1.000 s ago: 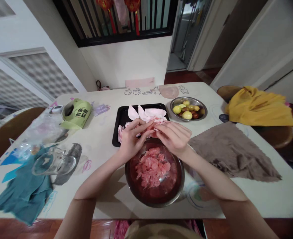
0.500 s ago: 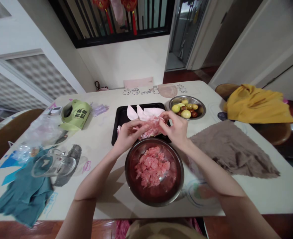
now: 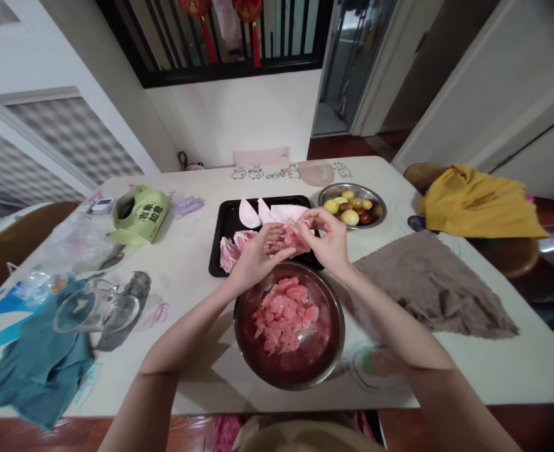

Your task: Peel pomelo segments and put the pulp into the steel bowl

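Observation:
Over the black tray [image 3: 217, 257], my right hand [image 3: 328, 240] pinches a pink pomelo segment [image 3: 294, 236] with pale membrane between thumb and fingers. From the other side, my left hand [image 3: 258, 258] holds the same segment, its thumb and fingers around the lower left end. A metal bowl [image 3: 337, 333] right below my hands carries a heap of peeled pink pomelo flesh [image 3: 284, 314]. In the tray lie white-pink wedges of peel [image 3: 249, 213] at the far side and pinkish membrane-covered pieces [image 3: 228, 254] at the left. My fingers partly hide the tray's middle.
A metal bowl of green and brown fruit [image 3: 350, 216] stands behind my right hand. On the right lies a brown cloth [image 3: 432, 282]. At left are a glass pitcher [image 3: 95, 307], a teal cloth [image 3: 36, 370], a green bag [image 3: 142, 216] and clear plastic [image 3: 79, 242].
My left hand has shifted slightly right and its fingers have lifted, uncovering pieces at the tray's left. The right hand still pinches the segment. The view has moved slightly.

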A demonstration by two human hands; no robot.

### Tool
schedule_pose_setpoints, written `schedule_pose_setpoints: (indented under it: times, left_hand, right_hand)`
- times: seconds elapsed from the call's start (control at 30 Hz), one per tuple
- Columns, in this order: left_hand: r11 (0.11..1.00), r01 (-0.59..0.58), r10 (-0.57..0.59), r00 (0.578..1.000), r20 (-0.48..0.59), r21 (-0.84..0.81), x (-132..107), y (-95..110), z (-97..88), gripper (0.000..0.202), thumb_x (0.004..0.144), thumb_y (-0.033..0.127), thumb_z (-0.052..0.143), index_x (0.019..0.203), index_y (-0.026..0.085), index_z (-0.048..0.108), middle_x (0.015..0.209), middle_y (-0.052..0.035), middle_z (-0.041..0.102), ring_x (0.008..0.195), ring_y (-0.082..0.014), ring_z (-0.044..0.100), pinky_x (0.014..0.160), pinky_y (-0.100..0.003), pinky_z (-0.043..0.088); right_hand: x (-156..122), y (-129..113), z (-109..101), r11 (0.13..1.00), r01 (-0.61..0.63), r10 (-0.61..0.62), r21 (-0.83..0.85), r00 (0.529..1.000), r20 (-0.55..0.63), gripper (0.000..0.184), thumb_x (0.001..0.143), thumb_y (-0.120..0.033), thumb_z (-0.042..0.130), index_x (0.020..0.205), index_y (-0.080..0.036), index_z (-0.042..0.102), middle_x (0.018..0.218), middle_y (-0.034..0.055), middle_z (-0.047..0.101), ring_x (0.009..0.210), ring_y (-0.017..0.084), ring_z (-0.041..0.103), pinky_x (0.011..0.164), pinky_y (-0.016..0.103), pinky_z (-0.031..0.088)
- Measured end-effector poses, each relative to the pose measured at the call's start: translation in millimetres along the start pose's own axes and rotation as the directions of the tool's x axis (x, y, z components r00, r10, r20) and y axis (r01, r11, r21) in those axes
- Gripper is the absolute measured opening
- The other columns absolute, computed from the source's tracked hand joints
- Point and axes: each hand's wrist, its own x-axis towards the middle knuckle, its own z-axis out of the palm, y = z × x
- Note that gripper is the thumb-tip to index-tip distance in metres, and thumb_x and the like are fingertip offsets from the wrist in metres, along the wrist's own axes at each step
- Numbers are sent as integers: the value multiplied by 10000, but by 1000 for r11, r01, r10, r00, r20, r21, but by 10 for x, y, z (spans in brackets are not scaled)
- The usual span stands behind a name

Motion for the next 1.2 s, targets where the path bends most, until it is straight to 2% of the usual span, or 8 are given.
schedule_pose_setpoints:
  times: [0.13, 0.23, 0.4, 0.57, 0.63, 0.77, 0.97, 1.2]
  left_hand:
    - [985, 24, -10, 997, 81, -173, 31, -128, 22, 415, 921, 366, 712, 1279, 199, 587, 1140, -96, 743, 1016, -191, 743, 886, -310, 630]
    - [995, 7, -5, 1000, 21, -96, 54, -174, -24, 307, 906, 399, 727, 1104, 173, 665, 962, -71, 754, 881, -182, 748, 797, -288, 637]
    - [994, -36, 50, 989, -137, 103, 87, -116, -158, 263, 896, 366, 738, 1083, 185, 697, 981, -67, 751, 879, -164, 734, 698, -219, 614]
    - [972, -53, 105, 969, -224, 227, 88, -53, -214, 221, 909, 285, 707, 1108, 193, 681, 1052, -72, 749, 943, -163, 736, 678, -189, 604]
    - [970, -68, 125, 963, -240, 233, 83, -44, -212, 225, 912, 275, 697, 1119, 191, 673, 1066, -84, 752, 961, -172, 741, 693, -203, 616]
    - [967, -87, 147, 958, -245, 240, 74, -35, -197, 222, 910, 261, 696, 1119, 190, 672, 1067, -85, 750, 963, -173, 744, 727, -226, 634]
    - [959, -99, 164, 959, -233, 266, 38, 45, -153, 197, 916, 250, 698, 1104, 194, 686, 1034, -51, 760, 945, -152, 738, 783, -239, 649]
    - [948, -166, 226, 951, -209, 272, -11, 136, -126, 217, 927, 249, 698, 1136, 192, 705, 1070, -42, 765, 905, -126, 737, 812, -247, 666]
  right_hand:
    - [-58, -57, 48, 1000, -5, 5, -1, 998, 58, 74, 890, -308, 655, 888, -234, 654, 805, -20, 685, 708, 120, 629, 663, 239, 524]
    - [-55, -61, 57, 1000, -13, 12, 4, 998, 67, 88, 886, -317, 661, 882, -229, 660, 814, -14, 693, 718, 123, 636, 675, 241, 525]
    - [29, 47, -3, 997, -73, 73, 35, 997, 20, 146, 902, -360, 650, 857, -222, 658, 799, -8, 706, 704, 134, 649, 666, 247, 512]
    - [40, 270, -46, 918, 1, 63, -398, 987, 148, 176, 889, -320, 687, 749, -214, 685, 780, 17, 736, 704, 176, 664, 678, 283, 492]
    - [22, 318, -31, 861, 83, 23, -502, 979, 202, 107, 881, -187, 640, 866, -217, 741, 889, 45, 772, 796, 207, 696, 708, 306, 507]
    - [-8, 227, 7, 880, 218, -108, -422, 957, 269, 348, 895, -83, 524, 1141, -209, 736, 1056, 74, 782, 946, 225, 715, 828, 363, 555]
    - [-74, -80, 34, 880, 370, -317, -298, 924, 213, 212, 967, -284, 633, 1143, -218, 732, 1050, 68, 779, 990, 217, 693, 898, 380, 571]
    - [-129, -126, 29, 825, 457, -419, -333, 889, 185, 153, 977, -223, 620, 1026, -233, 765, 971, 41, 789, 934, 196, 707, 849, 364, 591]
